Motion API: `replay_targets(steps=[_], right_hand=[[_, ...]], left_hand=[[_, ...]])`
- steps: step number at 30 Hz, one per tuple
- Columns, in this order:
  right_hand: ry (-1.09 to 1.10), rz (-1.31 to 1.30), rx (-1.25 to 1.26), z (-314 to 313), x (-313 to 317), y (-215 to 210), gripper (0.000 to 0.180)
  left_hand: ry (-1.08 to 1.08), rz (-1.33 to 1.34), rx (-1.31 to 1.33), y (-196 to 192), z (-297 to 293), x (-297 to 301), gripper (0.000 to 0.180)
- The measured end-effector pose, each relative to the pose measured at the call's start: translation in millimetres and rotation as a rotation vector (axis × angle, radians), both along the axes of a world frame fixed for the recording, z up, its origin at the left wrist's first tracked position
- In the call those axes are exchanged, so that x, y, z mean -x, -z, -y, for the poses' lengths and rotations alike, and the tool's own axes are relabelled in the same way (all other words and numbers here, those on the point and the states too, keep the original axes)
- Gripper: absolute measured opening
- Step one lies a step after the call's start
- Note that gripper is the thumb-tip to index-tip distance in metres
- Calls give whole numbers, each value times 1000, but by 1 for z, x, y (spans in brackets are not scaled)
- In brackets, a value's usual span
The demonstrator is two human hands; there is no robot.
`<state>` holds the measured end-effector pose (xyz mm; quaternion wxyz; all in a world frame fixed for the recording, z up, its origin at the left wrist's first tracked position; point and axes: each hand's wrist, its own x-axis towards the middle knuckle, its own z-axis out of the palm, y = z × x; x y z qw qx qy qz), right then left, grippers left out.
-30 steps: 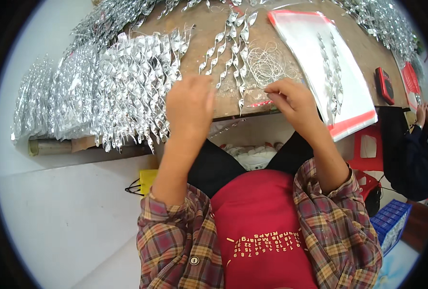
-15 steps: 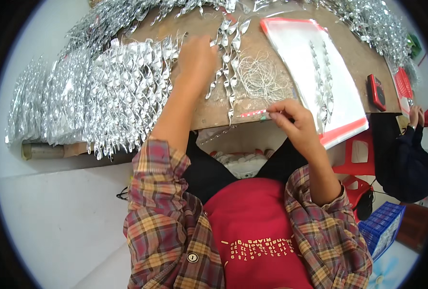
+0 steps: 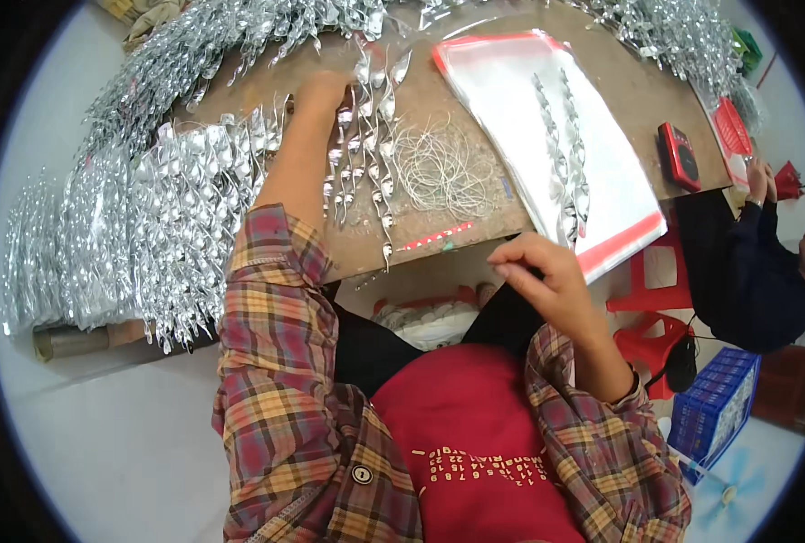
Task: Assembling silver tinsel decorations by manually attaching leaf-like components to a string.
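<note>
My left hand [image 3: 319,94] reaches over the table between a thick row of twisted silver foil streamers [image 3: 199,172] and a few loose streamers [image 3: 384,145] hanging toward the table edge. It is blurred, and its fingers are hidden. At the table's front edge hovers my right hand [image 3: 552,281], thumb and forefinger drawn together, with nothing visible between them. Just left of those fingertips lies a red strip with white spots [image 3: 436,237]. A loose tangle of whitish string [image 3: 443,172] rests on the tabletop above the strip.
Right of the string lies a stack of clear plastic sleeves [image 3: 511,100] with red edges, two streamers on top. A red and black device [image 3: 679,156] sits further right. More foil [image 3: 239,45] lines the back. Another person's hands [image 3: 761,181], a red stool [image 3: 651,344] and a blue crate [image 3: 715,407] are at right.
My right hand has moved off the spotted strip's right end, toward me. The whole view has shifted, so the table sits further left. My left hand stays near the streamers.
</note>
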<state>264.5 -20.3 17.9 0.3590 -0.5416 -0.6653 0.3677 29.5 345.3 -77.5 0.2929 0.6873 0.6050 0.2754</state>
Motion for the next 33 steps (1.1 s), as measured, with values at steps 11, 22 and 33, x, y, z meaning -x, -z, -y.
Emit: replay_targets(steps=[11,22,33], right_hand=[[63,558,-394,-38,-9,-1,5],[-104,900,-612,-61,1,25,8],[-131,973,-686,-74,11,29,9]], left_hand=[[-98,-429,-175,-67,77,-24,36],[-69,243,-245,-97,137,-23,37],[178,724,207,-128,255,-3,24]])
